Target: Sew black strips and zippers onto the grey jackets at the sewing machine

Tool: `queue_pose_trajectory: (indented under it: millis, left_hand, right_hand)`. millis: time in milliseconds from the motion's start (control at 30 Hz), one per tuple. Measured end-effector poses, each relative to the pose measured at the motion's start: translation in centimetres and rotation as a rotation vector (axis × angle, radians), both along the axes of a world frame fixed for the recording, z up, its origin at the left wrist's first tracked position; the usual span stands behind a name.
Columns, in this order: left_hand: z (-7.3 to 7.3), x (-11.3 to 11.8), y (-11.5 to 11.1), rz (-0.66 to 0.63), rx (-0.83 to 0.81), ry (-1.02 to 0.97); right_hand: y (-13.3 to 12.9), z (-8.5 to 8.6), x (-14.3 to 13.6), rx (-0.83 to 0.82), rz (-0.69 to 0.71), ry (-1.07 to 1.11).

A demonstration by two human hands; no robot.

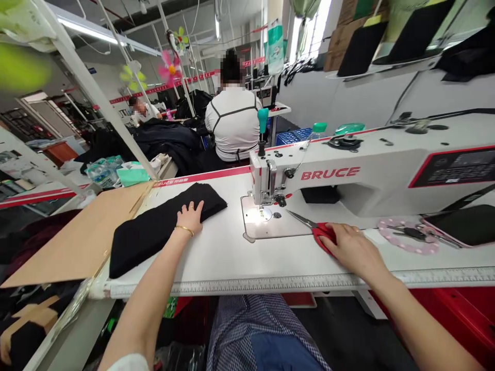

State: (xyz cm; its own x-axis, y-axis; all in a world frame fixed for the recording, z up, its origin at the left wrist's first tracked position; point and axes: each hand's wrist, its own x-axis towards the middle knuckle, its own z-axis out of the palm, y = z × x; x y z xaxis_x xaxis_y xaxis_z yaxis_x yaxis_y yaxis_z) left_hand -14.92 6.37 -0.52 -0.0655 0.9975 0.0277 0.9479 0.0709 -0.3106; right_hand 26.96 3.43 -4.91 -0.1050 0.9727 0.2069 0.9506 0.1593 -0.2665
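A folded stack of black fabric (154, 232) lies on the white sewing table (220, 252), left of the machine. My left hand (191, 216) rests on the right part of the stack, its fingers spread. My right hand (353, 247) is closed on the red handles of the scissors (323, 234), which lie flat with their blades pointing left towards the needle plate (284, 229). Behind the scissors stands the white sewing machine (328, 172), its lamp lighting the needle area. No fabric is visible under the presser foot.
A ruler strip (251, 283) runs along the table's front edge. Brown board (81, 232) extends at the left. A pink dotted ring (410, 236) with tools and a dark phone-like item (464, 225) lie at the right. A person in white (234, 121) sits ahead.
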Motion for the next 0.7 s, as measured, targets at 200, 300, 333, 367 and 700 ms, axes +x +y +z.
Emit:
queue_pose_trajectory:
  millis: [200,300,333,367,700]
  left_hand:
    - [-0.2,0.8,1.9,0.024,0.061,0.002]
    - [0.0,0.8,-1.4,-0.030,0.054,0.000]
    - [-0.1,0.6,-3.1,-0.071,0.052,-0.016]
    - [-0.2,0.3,-5.0,-0.120,0.055,-0.041]
    - [-0.4,2.8,-18.3,-0.460,0.074,-0.211]
  right_hand:
    - [-2.0,1.3,-8.1,-0.265,0.177,0.758]
    - [-2.5,1.8,-13.1,-0.674,0.208,1.253]
    - [-2.6,2.0,-14.3,-0.773,0.189,1.373]
    - [-2.7,2.2,-15.3,-0.859,0.172,1.461]
    - [-6.6,2.4,-18.1,-1.175,0.323,1.513]
